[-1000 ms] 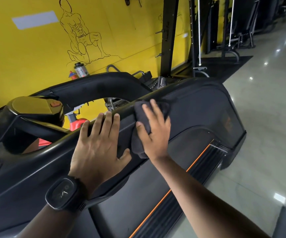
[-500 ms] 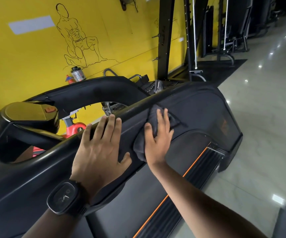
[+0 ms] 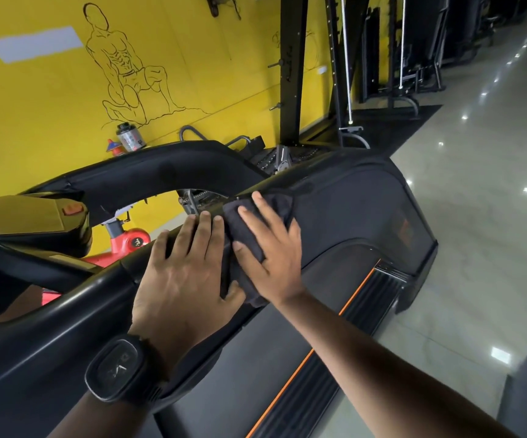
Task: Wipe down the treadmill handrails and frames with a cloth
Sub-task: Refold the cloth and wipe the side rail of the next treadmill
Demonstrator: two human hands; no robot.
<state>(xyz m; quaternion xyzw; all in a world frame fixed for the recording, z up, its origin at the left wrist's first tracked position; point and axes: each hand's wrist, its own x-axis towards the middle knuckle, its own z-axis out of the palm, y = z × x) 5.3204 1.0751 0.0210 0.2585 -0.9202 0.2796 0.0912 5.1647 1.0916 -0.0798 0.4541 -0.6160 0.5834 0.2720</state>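
The right hand presses a dark cloth with straight fingers against the treadmill's black frame at the handrail, while the left hand, a watch on its wrist, lies flat on the rail just beside it.

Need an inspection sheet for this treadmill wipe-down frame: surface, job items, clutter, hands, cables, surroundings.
Surface: black treadmill handrail, glossy, runs from lower left to upper right.
Job's things: dark cloth lies on the handrail, under the right hand.
Clutter: canister by the yellow wall.
Hands: left hand flat on the handrail; right hand presses the cloth, fingers straight.
Cables: white cable hangs on the rack behind, apart from the hands.
Surroundings: red bike, tiled floor.
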